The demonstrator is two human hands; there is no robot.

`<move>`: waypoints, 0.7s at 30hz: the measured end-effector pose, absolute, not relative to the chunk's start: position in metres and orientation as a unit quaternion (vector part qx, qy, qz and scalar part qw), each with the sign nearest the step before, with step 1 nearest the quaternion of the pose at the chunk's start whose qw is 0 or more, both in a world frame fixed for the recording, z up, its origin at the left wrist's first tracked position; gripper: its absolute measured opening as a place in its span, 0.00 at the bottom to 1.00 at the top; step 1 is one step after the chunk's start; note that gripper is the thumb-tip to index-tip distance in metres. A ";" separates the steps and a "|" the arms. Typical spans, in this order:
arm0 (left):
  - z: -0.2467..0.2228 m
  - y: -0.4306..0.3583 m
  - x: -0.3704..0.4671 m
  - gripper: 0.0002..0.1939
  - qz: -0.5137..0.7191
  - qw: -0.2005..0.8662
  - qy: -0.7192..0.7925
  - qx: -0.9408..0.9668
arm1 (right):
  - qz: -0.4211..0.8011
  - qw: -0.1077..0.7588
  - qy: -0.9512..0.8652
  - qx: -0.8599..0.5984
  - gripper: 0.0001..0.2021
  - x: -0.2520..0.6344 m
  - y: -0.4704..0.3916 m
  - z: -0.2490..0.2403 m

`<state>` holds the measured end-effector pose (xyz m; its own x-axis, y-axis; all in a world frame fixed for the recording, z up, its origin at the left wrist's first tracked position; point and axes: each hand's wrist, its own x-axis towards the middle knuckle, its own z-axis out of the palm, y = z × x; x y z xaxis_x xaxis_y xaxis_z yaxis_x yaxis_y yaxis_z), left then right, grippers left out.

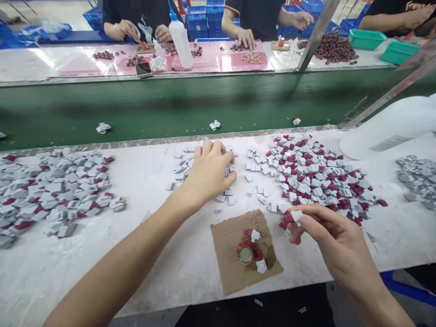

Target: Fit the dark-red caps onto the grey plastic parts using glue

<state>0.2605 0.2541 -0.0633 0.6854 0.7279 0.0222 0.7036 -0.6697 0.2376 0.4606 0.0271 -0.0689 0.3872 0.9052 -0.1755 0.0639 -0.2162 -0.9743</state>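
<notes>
My left hand (211,171) reaches palm down over a loose group of small grey pieces (184,168), fingers bent; whatever is under the fingertips is hidden. Between the thumb and fingers of my right hand (327,240) is a small white and dark red piece (295,218), held above the table near the front of a large pile of white and dark red pieces (316,177). A cardboard square (226,268) lies between my forearms, with a red-rimmed bottle cap (245,253) and two white and red pieces (255,235) on it.
Another pile of grey and red pieces (54,186) lies at the left. At the right are a white bottle (384,127) and grey pieces (418,179). Beyond a green belt (153,109) carrying a few pieces, several people work at a far table. A metal post (316,36) stands there.
</notes>
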 end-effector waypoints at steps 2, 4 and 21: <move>-0.067 0.242 0.261 0.08 0.045 0.071 0.406 0.910 | 0.437 0.534 -0.356 -0.631 0.10 0.451 0.020 -0.073; -0.072 0.240 0.267 0.08 0.044 0.059 0.423 0.903 | 0.453 0.557 -0.334 -0.611 0.10 0.442 0.019 -0.075; -0.082 0.240 0.283 0.09 0.053 0.086 0.413 0.905 | 0.520 0.517 -0.280 -0.619 0.13 0.419 -0.010 -0.088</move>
